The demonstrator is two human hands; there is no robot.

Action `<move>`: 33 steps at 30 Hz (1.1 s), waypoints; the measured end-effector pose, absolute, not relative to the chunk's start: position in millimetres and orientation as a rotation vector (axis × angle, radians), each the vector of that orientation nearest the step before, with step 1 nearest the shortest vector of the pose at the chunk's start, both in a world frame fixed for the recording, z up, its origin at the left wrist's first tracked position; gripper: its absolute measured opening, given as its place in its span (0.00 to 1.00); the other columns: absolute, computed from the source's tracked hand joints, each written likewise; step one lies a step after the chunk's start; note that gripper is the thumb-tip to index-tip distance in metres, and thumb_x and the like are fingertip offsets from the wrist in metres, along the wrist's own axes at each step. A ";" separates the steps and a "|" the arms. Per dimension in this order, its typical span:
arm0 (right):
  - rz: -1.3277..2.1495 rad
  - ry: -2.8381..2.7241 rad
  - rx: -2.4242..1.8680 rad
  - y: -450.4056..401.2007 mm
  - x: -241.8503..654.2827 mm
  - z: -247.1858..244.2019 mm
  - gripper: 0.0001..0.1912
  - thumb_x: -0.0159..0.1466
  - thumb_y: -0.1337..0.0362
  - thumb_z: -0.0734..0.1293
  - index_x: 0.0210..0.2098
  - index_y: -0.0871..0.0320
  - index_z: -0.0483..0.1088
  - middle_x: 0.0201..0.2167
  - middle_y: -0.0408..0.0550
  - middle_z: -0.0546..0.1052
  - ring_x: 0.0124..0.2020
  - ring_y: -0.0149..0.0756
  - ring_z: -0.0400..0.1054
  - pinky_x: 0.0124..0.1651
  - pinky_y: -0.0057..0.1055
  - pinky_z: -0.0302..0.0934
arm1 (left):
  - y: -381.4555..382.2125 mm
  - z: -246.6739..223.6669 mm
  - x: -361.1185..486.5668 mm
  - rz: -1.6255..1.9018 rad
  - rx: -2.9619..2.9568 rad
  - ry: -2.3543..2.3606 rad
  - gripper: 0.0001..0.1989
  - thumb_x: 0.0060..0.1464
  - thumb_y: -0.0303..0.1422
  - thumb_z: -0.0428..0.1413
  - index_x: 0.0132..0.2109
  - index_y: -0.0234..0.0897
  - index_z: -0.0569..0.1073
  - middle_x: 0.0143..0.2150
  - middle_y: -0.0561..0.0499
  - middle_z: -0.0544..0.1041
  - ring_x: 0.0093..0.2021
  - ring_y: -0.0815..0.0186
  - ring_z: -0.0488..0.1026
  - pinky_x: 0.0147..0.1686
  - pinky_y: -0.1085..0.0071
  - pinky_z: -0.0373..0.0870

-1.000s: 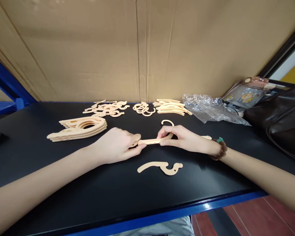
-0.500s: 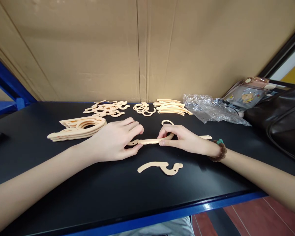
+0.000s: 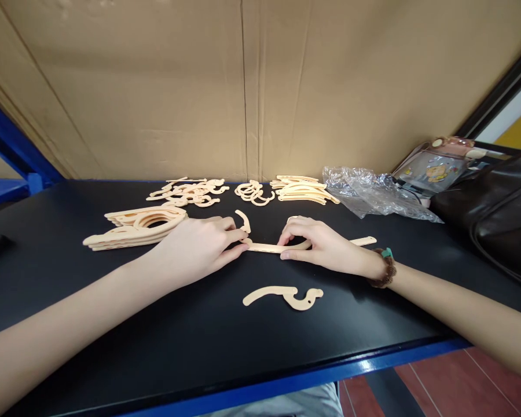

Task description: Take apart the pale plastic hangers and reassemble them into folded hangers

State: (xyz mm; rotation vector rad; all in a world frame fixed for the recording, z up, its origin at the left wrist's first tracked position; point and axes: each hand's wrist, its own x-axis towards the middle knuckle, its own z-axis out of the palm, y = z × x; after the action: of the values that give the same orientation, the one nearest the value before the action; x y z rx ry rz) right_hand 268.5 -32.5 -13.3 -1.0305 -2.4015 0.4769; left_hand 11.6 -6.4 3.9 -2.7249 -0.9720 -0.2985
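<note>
My left hand (image 3: pixel 206 243) pinches the left end of a flat beige hanger arm (image 3: pixel 264 248) between thumb and fingers. A curved hook-like piece (image 3: pixel 244 221) sticks up from my left fingertips. My right hand (image 3: pixel 323 243) grips the same hanger at its right part, thumb below and fingers curled above. Another beige strip end (image 3: pixel 367 241) shows beyond my right wrist. My fingers hide the joints between these parts. Nearer to me, a loose curved hanger piece (image 3: pixel 271 291) with a hooked end lies flat on the black table (image 3: pixel 178 347).
A stack of beige hangers (image 3: pixel 130 234) lies left of my left hand. Farther back are a heap of curved parts (image 3: pixel 191 191), several hooks (image 3: pixel 255 192) and a pile of strips (image 3: pixel 306 190). Clear plastic bags (image 3: pixel 373 194) and a dark leather bag (image 3: pixel 495 202) lie at right.
A curved piece now points up by my left fingertips, where the part there lay flatter before. The round hook beside my right hand is now mostly out of sight.
</note>
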 end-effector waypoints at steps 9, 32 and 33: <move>0.333 -2.286 -1.209 -31.5 270.3 -14.1 0.10 0.67 0.57 0.64 0.38 0.57 0.72 0.36 0.46 0.74 0.41 0.36 0.67 0.45 0.34 0.59 | -12.4 11.2 16.1 -0.169 -2.785 -0.949 0.21 0.59 0.51 0.50 0.33 0.37 0.69 0.33 0.50 0.73 0.33 0.62 0.72 0.23 0.70 0.54; 0.323 -2.295 -1.157 -27.7 271.7 -18.7 0.06 0.65 0.65 0.66 0.42 0.57 0.70 0.41 0.47 0.76 0.43 0.37 0.70 0.49 0.36 0.62 | -5.4 2.6 12.8 -0.252 -2.781 -0.685 0.16 0.55 0.16 0.43 0.44 0.35 0.70 0.46 0.46 0.74 0.43 0.60 0.70 0.40 0.67 0.68; 0.331 -2.314 -1.135 -28.2 271.4 -18.3 0.06 0.65 0.65 0.66 0.42 0.57 0.70 0.41 0.47 0.76 0.43 0.37 0.70 0.50 0.37 0.62 | -4.5 2.6 12.4 -0.259 -2.767 -0.691 0.17 0.55 0.16 0.43 0.43 0.35 0.70 0.47 0.46 0.74 0.44 0.61 0.70 0.39 0.68 0.68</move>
State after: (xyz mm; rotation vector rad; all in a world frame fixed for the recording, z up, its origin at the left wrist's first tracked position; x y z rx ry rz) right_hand 271.4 -28.2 -18.3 -1.1354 -2.3137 0.3308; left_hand 12.4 -4.5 2.6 -2.7669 -0.6913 -0.2586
